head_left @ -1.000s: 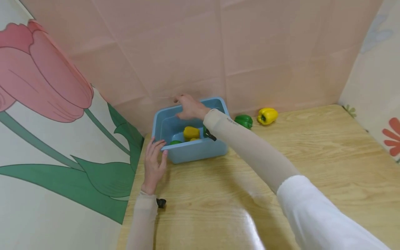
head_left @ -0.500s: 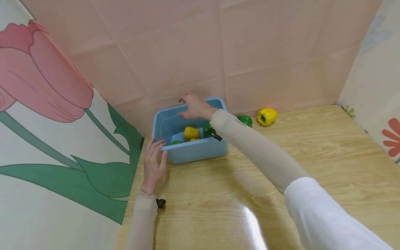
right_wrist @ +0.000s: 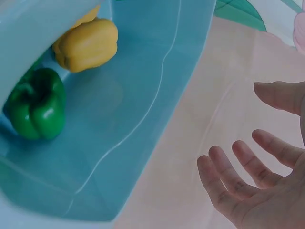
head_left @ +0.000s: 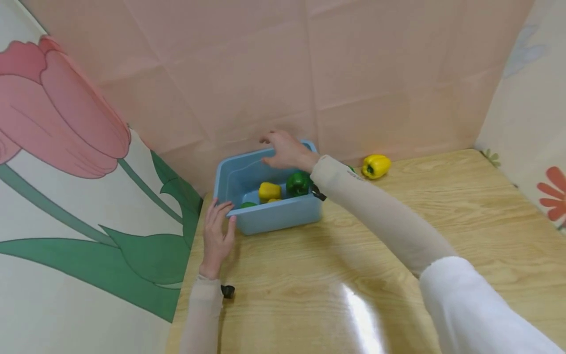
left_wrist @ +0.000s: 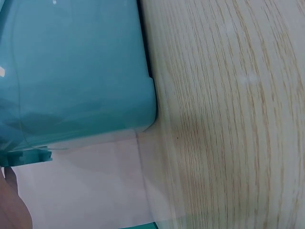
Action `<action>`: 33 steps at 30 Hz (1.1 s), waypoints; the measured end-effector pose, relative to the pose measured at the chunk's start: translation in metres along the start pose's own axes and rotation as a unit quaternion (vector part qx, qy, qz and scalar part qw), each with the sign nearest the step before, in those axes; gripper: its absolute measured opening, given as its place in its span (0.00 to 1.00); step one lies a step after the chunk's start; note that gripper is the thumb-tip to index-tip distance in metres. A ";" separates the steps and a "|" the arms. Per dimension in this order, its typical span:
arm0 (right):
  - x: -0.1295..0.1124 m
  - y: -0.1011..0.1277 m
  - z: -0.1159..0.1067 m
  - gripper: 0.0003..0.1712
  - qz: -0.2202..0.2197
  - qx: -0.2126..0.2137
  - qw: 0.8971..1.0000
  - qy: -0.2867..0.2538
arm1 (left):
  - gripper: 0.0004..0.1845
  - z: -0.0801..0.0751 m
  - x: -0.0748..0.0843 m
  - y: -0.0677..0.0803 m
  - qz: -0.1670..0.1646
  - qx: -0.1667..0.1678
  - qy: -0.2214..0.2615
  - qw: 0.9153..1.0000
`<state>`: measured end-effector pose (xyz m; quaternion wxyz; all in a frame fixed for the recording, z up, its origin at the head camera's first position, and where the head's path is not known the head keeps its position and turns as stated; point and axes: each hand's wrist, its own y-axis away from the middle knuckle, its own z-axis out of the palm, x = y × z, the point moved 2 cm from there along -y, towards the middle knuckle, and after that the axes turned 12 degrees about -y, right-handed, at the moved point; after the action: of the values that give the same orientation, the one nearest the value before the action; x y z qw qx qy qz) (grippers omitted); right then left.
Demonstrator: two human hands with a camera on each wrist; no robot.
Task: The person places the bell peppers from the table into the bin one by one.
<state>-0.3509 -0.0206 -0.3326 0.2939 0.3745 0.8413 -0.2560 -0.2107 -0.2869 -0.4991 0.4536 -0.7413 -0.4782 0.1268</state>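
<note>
One blue bin [head_left: 276, 219] stands on one wooden table [head_left: 398, 255]. Inside it lie four peppers in view: two yellow, one whole [head_left: 269, 191] and one barely showing at its six o'clock [head_left: 273, 200], and two green, one large [head_left: 298, 183] at three o'clock of the yellow and one mostly hidden [head_left: 247, 204] at seven o'clock. One more yellow pepper [head_left: 376, 165] lies outside, at the bin's two o'clock. Two hands are in view.
</note>
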 end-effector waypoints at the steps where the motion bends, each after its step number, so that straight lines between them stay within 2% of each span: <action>1: 0.001 0.002 -0.002 0.34 0.001 0.000 1.000 0.002 | 0.15 0.000 0.000 0.000 0.000 -0.001 -0.002 1.000; 14: 0.013 0.016 -0.031 0.35 0.023 0.002 0.999 0.025 | 0.15 -0.004 0.002 -0.001 -0.015 -0.013 -0.009 1.000; 24: 0.020 0.028 -0.041 0.36 0.027 0.004 1.000 0.016 | 0.16 -0.003 0.001 -0.001 -0.011 -0.009 -0.006 1.000; 33: 0.027 0.043 -0.058 0.35 0.032 0.027 0.999 0.009 | 0.15 -0.001 0.004 -0.002 -0.009 -0.008 -0.005 1.000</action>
<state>-0.3495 0.0553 -0.3198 0.2846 0.4107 0.8245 -0.2656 -0.2095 -0.2840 -0.4963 0.4464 -0.7399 -0.4881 0.1225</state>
